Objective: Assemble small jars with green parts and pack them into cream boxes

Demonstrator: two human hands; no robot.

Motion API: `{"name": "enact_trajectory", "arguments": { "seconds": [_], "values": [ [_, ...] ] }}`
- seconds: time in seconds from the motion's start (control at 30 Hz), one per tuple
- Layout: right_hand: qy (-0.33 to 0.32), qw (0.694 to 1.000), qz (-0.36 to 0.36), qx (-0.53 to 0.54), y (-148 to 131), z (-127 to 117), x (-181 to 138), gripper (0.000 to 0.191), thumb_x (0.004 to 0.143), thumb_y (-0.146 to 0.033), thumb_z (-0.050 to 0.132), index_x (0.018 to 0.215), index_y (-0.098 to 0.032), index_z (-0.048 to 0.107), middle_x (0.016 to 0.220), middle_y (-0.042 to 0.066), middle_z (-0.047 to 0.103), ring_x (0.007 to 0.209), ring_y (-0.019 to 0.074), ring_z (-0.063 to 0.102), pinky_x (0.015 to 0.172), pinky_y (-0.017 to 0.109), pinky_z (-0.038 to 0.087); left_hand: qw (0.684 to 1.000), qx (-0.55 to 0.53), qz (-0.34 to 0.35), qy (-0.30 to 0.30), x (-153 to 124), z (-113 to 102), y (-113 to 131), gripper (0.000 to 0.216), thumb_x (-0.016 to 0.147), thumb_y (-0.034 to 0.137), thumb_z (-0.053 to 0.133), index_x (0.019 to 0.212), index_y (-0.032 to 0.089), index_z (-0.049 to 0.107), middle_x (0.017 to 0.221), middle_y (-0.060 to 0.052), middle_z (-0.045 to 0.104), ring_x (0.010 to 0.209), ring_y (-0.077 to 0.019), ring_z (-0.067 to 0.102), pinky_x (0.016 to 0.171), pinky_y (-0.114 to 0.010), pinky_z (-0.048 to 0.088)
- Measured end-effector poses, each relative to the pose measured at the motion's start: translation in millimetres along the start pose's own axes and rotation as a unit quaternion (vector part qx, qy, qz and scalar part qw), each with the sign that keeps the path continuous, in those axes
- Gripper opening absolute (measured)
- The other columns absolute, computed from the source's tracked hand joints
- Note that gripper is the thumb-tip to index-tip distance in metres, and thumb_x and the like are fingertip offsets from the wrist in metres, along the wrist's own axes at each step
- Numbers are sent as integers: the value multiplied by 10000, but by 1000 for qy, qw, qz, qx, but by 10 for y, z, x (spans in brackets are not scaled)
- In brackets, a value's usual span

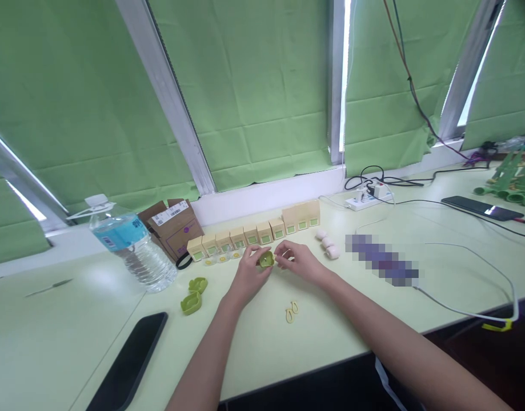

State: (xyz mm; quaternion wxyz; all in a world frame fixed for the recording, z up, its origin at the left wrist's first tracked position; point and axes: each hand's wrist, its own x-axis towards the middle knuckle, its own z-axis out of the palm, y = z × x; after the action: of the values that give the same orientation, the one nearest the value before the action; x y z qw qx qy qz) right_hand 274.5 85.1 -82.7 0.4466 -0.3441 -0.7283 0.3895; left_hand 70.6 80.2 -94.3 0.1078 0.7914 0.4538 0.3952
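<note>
My left hand is closed around a small green molded cup-like piece, held just above the table with its hollow side facing me. At the right rim of that piece, the fingers of my right hand are pinched together; a tiny pale bit shows at their tips, too small to name. Two similar green pieces lie on the table to the left of my hands. Nearer to me, between my forearms, are a pair of small yellow loop-shaped pieces.
Behind my hands runs a row of small tan boxes with clear round pieces before it. Around stand a large water bottle, an open carton, a black phone, pale pink lumps, a power strip and cables.
</note>
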Motion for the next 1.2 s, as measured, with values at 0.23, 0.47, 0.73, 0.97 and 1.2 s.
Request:
{"name": "enact_trajectory", "arguments": {
  "seconds": [0.23,0.47,0.73,0.97,1.2],
  "values": [
    [18,998,-15,-52,66,23,27,137,768,-171,649,876,-180,733,926,51,742,837,172,703,726,275,592,1000,-8,23,2,8,45,15,413,818,150,670,1217,257,655,1183,-83,555,1081,-203,627,963,-392,563],
    [20,995,-41,-88,93,2,21,203,757,-108,616,886,-185,752,874,37,753,776,158,695,722,270,592,998,-43,23,-26,1,98,-8,545,793,85,633,1300,286,612,1198,-72,562,1071,-186,630,941,-376,584],
    [47,996,-24,-72,96,-3,36,195,763,-135,655,892,-193,789,899,49,767,791,175,723,762,297,616,999,-35,34,-22,16,94,55,554,799,96,638,1322,274,599,1233,-76,603,1097,-203,625,960,-392,571],
    [30,996,-21,-76,108,-8,29,206,752,-97,639,877,-191,774,896,37,763,807,169,718,728,272,602,998,-32,43,-25,5,71,111,505,806,100,629,1282,269,622,1222,-80,616,1108,-215,623,939,-389,568],
    [22,989,-31,-143,89,-48,25,173,774,-171,661,881,-215,789,823,23,769,733,161,689,701,256,531,998,-43,47,-24,13,54,155,460,809,87,625,1228,274,641,1193,-70,633,1043,-197,639,885,-357,575]
  ]
}}
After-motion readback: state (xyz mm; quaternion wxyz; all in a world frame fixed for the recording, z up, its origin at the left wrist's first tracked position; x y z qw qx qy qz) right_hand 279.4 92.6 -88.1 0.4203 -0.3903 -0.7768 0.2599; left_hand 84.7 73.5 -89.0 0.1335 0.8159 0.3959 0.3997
